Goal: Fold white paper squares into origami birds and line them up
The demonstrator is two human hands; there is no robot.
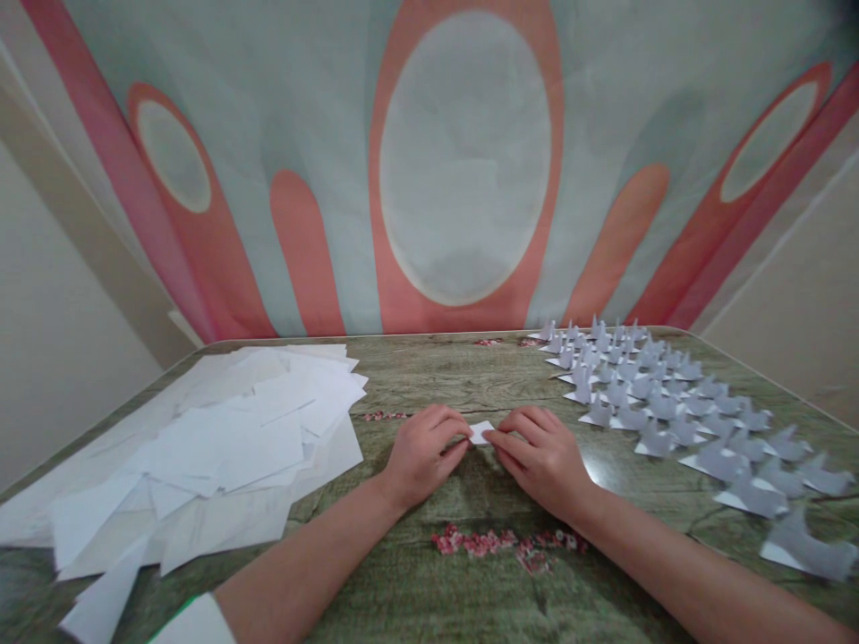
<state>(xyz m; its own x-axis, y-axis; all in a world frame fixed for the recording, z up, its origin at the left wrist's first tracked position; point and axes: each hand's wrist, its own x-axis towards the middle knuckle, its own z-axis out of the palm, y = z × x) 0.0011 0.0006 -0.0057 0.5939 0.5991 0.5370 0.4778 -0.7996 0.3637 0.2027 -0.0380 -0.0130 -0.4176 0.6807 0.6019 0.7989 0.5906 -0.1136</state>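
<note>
Left hand (424,452) and right hand (542,458) pinch the white paper piece (480,431) at nine and three o'clock, probably steadying it.

The left hand (426,454) and right hand (542,458) are positioned at table centre. Fingertips of each hand contact opposite edges of a small white paper piece (480,432). Left side of the wood-grain table (416,376): loose white sheets (234,447), overlapped in an irregular pile. Right side: folded white paper figures (661,404), arranged in slanting rows from the near right to the far edge. Pink flower print (480,541) marks the tabletop on the near side of the hands. Far side: a grey-green backdrop (335,89) with coral shapes and pale ovals.
</note>
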